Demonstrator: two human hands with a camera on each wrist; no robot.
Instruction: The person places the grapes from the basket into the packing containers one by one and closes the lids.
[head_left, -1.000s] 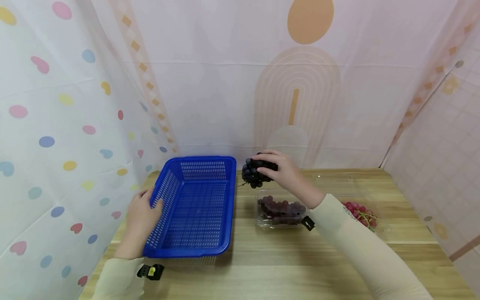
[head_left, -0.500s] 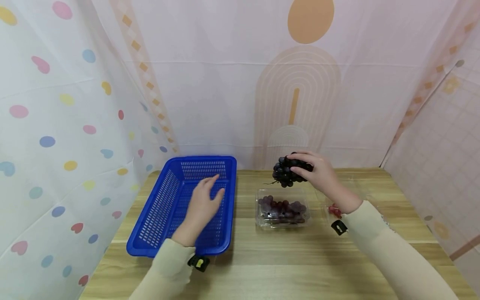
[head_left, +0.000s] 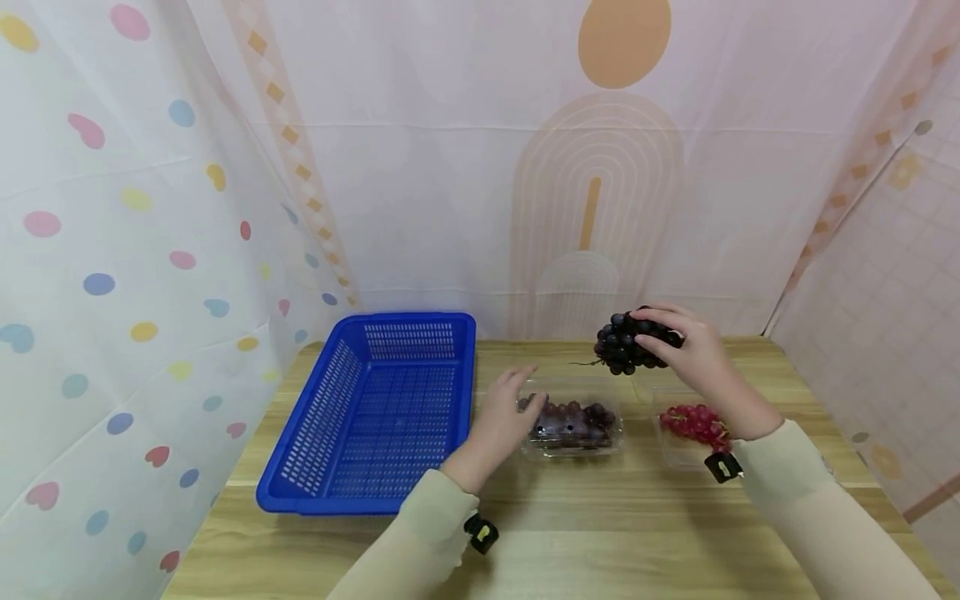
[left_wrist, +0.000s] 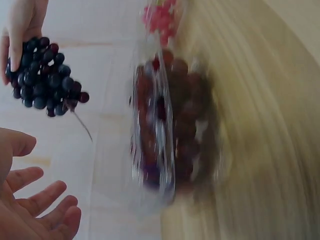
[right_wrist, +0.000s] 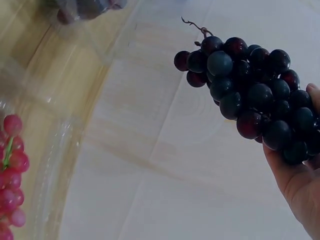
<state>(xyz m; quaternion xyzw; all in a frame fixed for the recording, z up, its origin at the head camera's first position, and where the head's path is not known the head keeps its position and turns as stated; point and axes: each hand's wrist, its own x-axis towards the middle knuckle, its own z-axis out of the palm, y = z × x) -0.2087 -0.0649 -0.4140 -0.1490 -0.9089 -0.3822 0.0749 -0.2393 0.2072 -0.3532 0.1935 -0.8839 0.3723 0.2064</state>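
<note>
My right hand (head_left: 693,354) grips a bunch of dark grapes (head_left: 628,343) above the back of the table, its thin stem pointing left. In the right wrist view the thumb and fingers curl round one end of the dark bunch (right_wrist: 260,95). My left hand (head_left: 504,421) hovers by the left end of a clear plastic box (head_left: 573,446) of purple-red grapes (head_left: 573,414); the left wrist view shows its fingers (left_wrist: 47,200) spread, holding nothing. Right of that box, a second clear box (head_left: 675,458) holds pink-red grapes (head_left: 693,423), partly hidden by my right wrist.
A blue plastic basket (head_left: 273,479) with slotted sides stands on the left of the wooden table (head_left: 570,542). Patterned cloth curtains (head_left: 420,208) rise behind the table and at both sides.
My right hand has carried the dark grapes rightward, away from the basket. My left hand has let go of the basket's left rim and crossed over to the middle box.
</note>
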